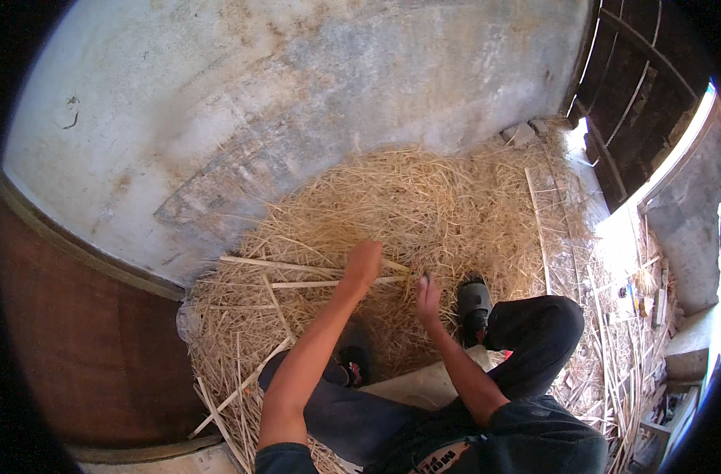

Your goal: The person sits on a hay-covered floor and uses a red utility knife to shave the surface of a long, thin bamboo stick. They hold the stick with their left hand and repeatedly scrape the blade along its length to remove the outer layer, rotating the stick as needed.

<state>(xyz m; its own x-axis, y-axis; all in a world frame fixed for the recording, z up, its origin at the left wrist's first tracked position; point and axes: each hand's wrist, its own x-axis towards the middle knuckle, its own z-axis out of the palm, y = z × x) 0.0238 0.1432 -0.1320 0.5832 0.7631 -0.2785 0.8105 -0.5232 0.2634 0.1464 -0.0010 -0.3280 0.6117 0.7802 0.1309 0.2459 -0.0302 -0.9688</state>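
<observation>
My left hand (363,265) is a closed fist around a pale split strip, bamboo or wood by its look. To the left of the fist the strip (277,263) runs out over the shavings. A second pale strip (305,284) passes just below the fist, and both converge toward my right hand. My right hand (428,300) is closed near that meeting point, fingers pointing up. Something small and dark shows at its fingertips, too small to name. Both hands are above the shavings, between my feet.
A deep heap of straw-like shavings (400,186) covers the floor against a stained wall (297,87). Loose strips (538,229) lie at the right and lower left. My shoe (473,304) stands beside my right hand. A brown panel (84,332) is at the left.
</observation>
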